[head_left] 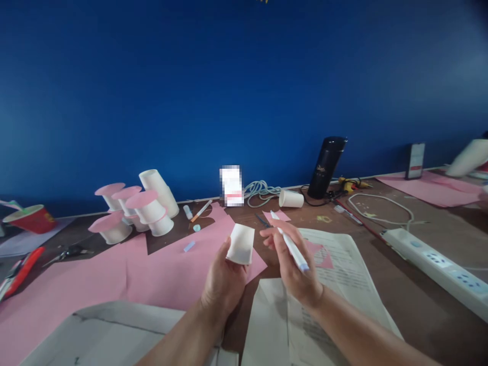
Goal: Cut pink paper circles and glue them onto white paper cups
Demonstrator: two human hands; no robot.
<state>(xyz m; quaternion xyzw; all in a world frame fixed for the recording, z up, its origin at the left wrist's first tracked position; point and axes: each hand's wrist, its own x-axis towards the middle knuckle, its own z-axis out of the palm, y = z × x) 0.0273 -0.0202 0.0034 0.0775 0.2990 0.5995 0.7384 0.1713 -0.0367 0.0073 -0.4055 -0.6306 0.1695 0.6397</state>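
Nearest you, a printed sheet (pixel 356 284) is lying on the table (pixel 415 290) under your right forearm. Just beyond, your left hand (pixel 226 279) is gripping a white paper cup (pixel 241 245), thumb along its left side and the other fingers curling beneath; how firmly they are pressing, you cannot tell. The cup is tilting in front of you, raised over the edge of the pink paper (pixel 171 272). Your right hand (pixel 299 269) is closing loosely around a slim white pen (pixel 293 247), with its bluish end pointing back toward your wrist.

You are probably handling something very light, its thin wall stiff enough to stand but denting easily under a hard squeeze. Its smooth, tapering side is likely inviting a slip, so holding low around the body, with light thumb pressure, is looking safest. The pen is seeming rigid and light, best taken mid-barrel.

Farther off, pink-topped cups (pixel 142 200) are standing to the left, likely toppling at a nudge. Near the wall, another cup (pixel 292 199) is lying on its side, and a black flask (pixel 326 168) is standing beyond it.
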